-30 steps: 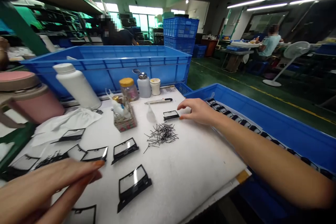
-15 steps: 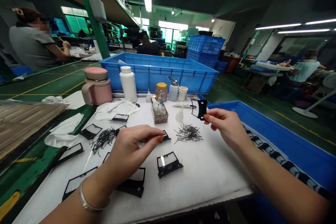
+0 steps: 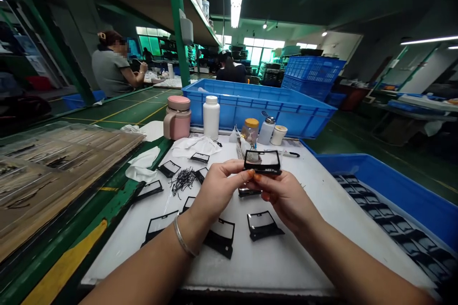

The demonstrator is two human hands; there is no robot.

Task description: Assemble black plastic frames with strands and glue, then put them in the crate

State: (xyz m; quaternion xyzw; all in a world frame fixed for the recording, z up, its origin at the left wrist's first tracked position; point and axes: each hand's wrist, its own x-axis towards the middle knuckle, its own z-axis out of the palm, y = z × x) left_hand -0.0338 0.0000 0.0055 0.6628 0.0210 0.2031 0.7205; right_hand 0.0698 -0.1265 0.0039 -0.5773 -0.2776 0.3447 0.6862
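- The left hand [image 3: 218, 191] and right hand [image 3: 283, 198] hold one black frame [image 3: 262, 162] between them, lifted above the table [image 3: 307, 252], its clear window facing the camera.
- Left fingers [image 3: 238, 170] are pinched on the frame's left lower corner; right fingers [image 3: 266, 182] are pinched on its bottom edge. Both hands grip it.
- A bracelet [image 3: 182, 243] sits on the left wrist, below and left of the frame.
- Spare frames [image 3: 263, 225] lie flat on the table, under the frame and to its left.
- A pile of pins [image 3: 184, 180] lies left of the frame.
- Just behind the frame stand a jar [image 3: 249, 129], a pump bottle [image 3: 266, 129] and a cup [image 3: 278, 134]; a pen [image 3: 290, 154] lies just right of it.
- Further behind and left of the frame stand a white bottle [image 3: 211, 116] and a pink mug [image 3: 177, 116], with cloths [image 3: 145, 164] nearby.
- A blue crate [image 3: 261, 107] stands behind the frame; a blue bin [image 3: 393, 186] right of the frame holds rows of frames.
- A co-worker [image 3: 110, 69] sits far behind and left of the frame.
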